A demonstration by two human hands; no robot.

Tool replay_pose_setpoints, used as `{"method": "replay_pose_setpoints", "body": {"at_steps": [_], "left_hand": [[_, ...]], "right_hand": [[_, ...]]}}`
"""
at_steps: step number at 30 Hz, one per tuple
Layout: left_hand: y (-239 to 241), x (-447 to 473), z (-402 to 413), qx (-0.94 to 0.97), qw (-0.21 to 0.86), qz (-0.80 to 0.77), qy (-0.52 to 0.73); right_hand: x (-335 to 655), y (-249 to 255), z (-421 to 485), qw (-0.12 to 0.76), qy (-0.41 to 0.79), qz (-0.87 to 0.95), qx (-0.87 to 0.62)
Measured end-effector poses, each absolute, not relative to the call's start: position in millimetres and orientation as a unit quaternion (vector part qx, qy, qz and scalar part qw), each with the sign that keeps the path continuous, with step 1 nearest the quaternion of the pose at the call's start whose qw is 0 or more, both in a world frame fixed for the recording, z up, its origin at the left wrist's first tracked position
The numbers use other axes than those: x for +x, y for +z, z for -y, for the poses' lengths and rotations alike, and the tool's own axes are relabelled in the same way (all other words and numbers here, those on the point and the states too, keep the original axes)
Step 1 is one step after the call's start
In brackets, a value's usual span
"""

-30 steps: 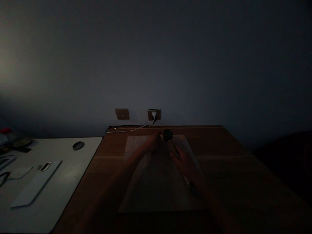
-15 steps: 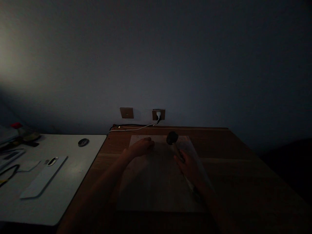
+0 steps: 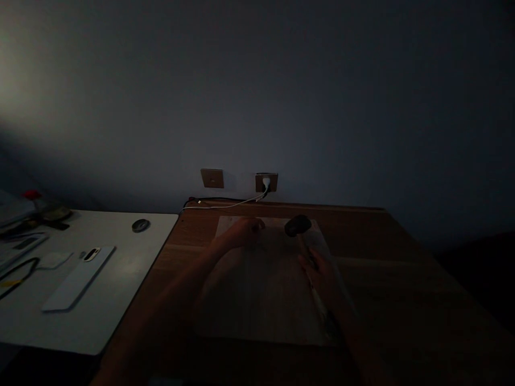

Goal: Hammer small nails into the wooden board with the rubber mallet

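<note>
In dim light, my right hand (image 3: 321, 273) is closed around the handle of a mallet (image 3: 298, 226) with a dark, rounded head. The head points away from me, above the far right part of a pale board (image 3: 261, 300). My left hand (image 3: 246, 231) is over the board's far edge, to the left of the mallet head. Its fingers are curled with the tips near each other; whatever may be between them is too dark to make out.
The board lies on a brown wooden table (image 3: 386, 289). To the left, a white table (image 3: 120, 295) carries a white phone-shaped slab (image 3: 78, 281), a roll of tape (image 3: 140, 225) and a dark cable (image 3: 32, 262). A plugged wall socket (image 3: 266, 183) trails cords along the table's back edge.
The mallet head has turned and shifted slightly right with my right hand. My left hand's fingers have loosened from a tighter curl. The whole view has shifted a little.
</note>
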State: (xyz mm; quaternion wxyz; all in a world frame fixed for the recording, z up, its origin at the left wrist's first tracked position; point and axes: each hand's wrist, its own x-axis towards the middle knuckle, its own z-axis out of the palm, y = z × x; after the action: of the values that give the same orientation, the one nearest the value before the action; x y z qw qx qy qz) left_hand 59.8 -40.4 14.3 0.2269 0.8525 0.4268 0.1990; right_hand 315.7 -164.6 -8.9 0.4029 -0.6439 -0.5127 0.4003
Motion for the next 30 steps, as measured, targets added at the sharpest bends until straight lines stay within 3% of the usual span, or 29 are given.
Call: {"method": "replay_pose_setpoints", "body": {"at_steps": [6, 30], "left_hand": [[-10.5, 94.3, 22.3, 0.786, 0.295, -0.457, 0.293], [-25.3, 97.0, 24.2, 0.809, 0.267, -0.428, 0.300]], "right_hand": [[317.4, -2.1, 167.7, 0.406, 0.401, 0.517, -0.639], [312.9, 2.2, 167.0, 0.407, 0.408, 0.521, -0.630]]}}
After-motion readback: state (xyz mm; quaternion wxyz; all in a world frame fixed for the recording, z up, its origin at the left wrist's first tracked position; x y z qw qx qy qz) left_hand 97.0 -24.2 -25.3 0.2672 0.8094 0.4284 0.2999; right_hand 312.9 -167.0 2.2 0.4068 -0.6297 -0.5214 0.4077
